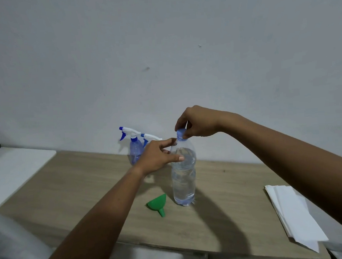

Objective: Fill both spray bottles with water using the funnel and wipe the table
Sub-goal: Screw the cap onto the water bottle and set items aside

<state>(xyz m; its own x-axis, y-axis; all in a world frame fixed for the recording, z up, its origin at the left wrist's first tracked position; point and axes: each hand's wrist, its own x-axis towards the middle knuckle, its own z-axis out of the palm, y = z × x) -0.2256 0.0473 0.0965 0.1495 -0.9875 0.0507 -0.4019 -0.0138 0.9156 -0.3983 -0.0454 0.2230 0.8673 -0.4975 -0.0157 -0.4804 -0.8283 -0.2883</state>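
Two bare forearms enter from the bottom of the frame, one from the lower left and one from the right edge, both reaching toward the middle. Below them runs the near edge of a light wood-grain surface [73, 187], and at the lower right a stack of white paper sheets [291, 212] lies on it, partly over its corner. Just left of centre, a green funnel [157, 204] lies on its side on the surface, spout pointing toward the camera, close beside the base of a clear water bottle [183, 180] but apart from it. That bottle stands upright at the centre and is mostly full. The left hand [157, 157] is curled around the bottle's shoulder, thumb laid across its front and fingers going behind it. Above, the right hand [195, 122] comes down on the top of the bottle, its fingertips pinched together on the blue cap [181, 134], which still sits on the neck. Farther back, near the wall, two spray bottles with translucent blue bodies and white-and-blue trigger heads stand side by side: the left spray bottle [135, 147] is in plain view, while the right spray bottle [151, 137] is mostly hidden behind the left hand. A plain pale wall [161, 50] fills the upper frame.
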